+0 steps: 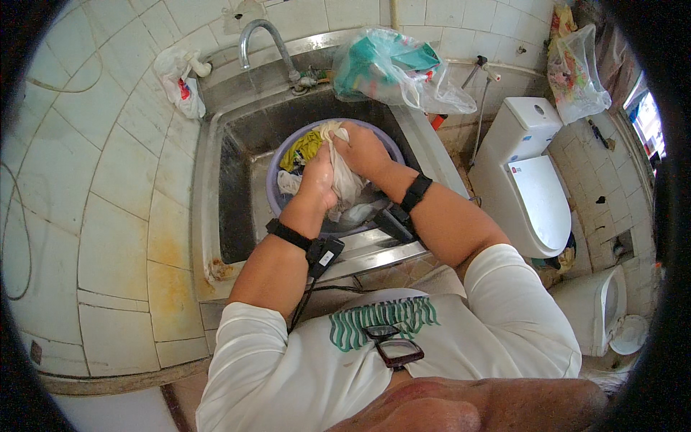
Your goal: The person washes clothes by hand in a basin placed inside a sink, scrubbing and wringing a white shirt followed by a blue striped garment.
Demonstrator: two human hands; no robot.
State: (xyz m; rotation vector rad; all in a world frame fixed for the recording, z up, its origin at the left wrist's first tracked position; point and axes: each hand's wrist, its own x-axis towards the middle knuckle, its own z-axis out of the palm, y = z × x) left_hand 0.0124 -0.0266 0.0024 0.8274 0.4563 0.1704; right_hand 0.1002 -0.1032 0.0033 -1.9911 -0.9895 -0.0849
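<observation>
A pale cream cloth [344, 175] is bunched between my two hands over a purple plastic basin [273, 186]. My left hand [317, 178] grips it on the left side, the palm turned inward and wet. Higher up and to the right, my right hand [360, 147] is closed on the cloth's upper end. Inside the basin, a yellow-green cloth [303, 148] lies behind my left hand, and a white cloth [289, 182] rests at the left. Water and whitish wet fabric [363, 213] show near the front of the basin. My fingertips are partly hidden by the cloth.
The basin stands in a stainless steel sink [232, 194] below a curved faucet [264, 27]. A clear plastic bag with teal contents [399, 67] sits on the sink's back right corner. To the right are a white toilet [540, 200] and a white bin [586, 310].
</observation>
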